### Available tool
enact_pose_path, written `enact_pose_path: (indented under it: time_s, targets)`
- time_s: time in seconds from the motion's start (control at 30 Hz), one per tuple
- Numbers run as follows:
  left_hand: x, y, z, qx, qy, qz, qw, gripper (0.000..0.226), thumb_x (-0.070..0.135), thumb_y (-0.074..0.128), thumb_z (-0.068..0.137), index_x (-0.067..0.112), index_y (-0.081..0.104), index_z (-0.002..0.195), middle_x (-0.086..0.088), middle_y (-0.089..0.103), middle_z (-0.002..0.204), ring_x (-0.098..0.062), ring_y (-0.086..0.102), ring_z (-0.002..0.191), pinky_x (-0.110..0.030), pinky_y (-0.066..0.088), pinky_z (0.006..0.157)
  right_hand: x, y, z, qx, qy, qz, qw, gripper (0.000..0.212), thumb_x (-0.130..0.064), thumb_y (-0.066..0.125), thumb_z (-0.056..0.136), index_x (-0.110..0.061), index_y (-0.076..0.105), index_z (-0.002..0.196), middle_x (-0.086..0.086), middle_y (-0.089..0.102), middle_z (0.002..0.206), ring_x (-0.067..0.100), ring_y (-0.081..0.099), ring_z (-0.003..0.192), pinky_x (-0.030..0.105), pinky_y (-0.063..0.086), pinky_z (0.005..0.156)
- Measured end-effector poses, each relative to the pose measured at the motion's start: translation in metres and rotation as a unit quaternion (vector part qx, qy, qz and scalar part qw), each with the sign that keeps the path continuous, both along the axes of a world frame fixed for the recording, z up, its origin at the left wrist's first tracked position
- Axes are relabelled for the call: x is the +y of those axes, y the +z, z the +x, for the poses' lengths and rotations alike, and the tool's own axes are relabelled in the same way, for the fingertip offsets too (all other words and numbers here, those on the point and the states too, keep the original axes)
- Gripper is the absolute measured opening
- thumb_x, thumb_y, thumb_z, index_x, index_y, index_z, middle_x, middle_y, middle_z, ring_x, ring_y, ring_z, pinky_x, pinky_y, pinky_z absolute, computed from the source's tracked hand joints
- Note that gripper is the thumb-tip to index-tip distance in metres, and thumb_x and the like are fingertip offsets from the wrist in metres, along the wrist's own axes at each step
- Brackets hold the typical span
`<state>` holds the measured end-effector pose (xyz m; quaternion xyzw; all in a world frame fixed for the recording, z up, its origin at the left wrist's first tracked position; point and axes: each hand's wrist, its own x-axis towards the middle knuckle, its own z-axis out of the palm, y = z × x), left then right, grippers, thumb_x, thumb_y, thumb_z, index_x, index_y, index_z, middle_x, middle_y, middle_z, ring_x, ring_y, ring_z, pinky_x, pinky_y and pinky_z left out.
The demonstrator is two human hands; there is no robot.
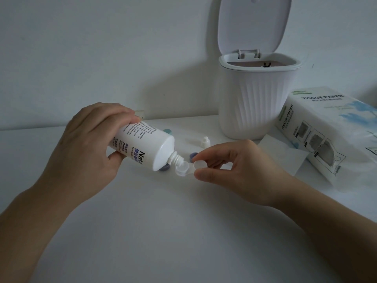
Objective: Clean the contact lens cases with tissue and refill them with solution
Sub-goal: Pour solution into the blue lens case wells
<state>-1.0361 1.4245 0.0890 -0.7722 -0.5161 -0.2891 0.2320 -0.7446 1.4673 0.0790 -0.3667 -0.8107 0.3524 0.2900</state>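
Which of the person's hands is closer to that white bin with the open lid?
The right hand. It pinches the clear lens case in front of the bin, just below its base. The left hand, gripping the tilted solution bottle, is farther off to the bin's left.

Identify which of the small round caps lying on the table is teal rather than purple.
The teal cap behind the solution bottle, farthest back; the two purple caps lie by the nozzle and the lens case.

The solution bottle (142, 147) is covering most of a dark cap (164, 168) and a teal cap (168, 131) behind it; the tissue pack (330, 135) is running off the right edge, its small print blurring.
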Motion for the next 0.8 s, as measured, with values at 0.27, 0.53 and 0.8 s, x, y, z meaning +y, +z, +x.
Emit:
enact_pose_path:
  time_s: [0.27, 0.53, 0.8]
  targets:
    - [0.0011, -0.0009, -0.0011, -0.001, -0.002, -0.001, 1.0, 0.07, -0.011, 0.083, 0.06, 0.009, 0.062, 0.123, -0.007, 0.061, 0.13, -0.034, 0.052, 0.123, -0.039, 0.035, 0.111, -0.0003, 0.0008, -0.0004, 0.002, -0.004, -0.001, 1.0, 0.024, -0.031, 0.078, 0.083, -0.025, 0.079, 0.106, -0.006, 0.078, 0.101, 0.004, 0.07, 0.081, 0.029, 0.056, 0.085]
    - [0.0004, -0.0011, -0.0008, -0.003, -0.003, 0.001, 1.0, 0.07, -0.011, 0.083, 0.059, 0.01, 0.062, 0.123, -0.006, 0.061, 0.129, -0.034, 0.053, 0.122, -0.044, 0.038, 0.108, 0.0001, 0.0004, -0.0005, 0.001, -0.002, 0.002, 1.0, 0.024, -0.032, 0.077, 0.083, -0.026, 0.079, 0.105, -0.007, 0.078, 0.101, 0.004, 0.07, 0.082, 0.029, 0.056, 0.085]
    - [0.0002, -0.0011, -0.0013, -0.007, -0.001, 0.0, 1.0, 0.071, -0.011, 0.083, 0.059, 0.011, 0.063, 0.123, -0.005, 0.06, 0.13, -0.034, 0.052, 0.123, -0.047, 0.04, 0.106, 0.0005, -0.0001, 0.0001, -0.001, -0.003, 0.002, 1.0, 0.025, -0.032, 0.078, 0.083, -0.024, 0.078, 0.107, -0.007, 0.078, 0.102, 0.002, 0.069, 0.081, 0.024, 0.056, 0.084]
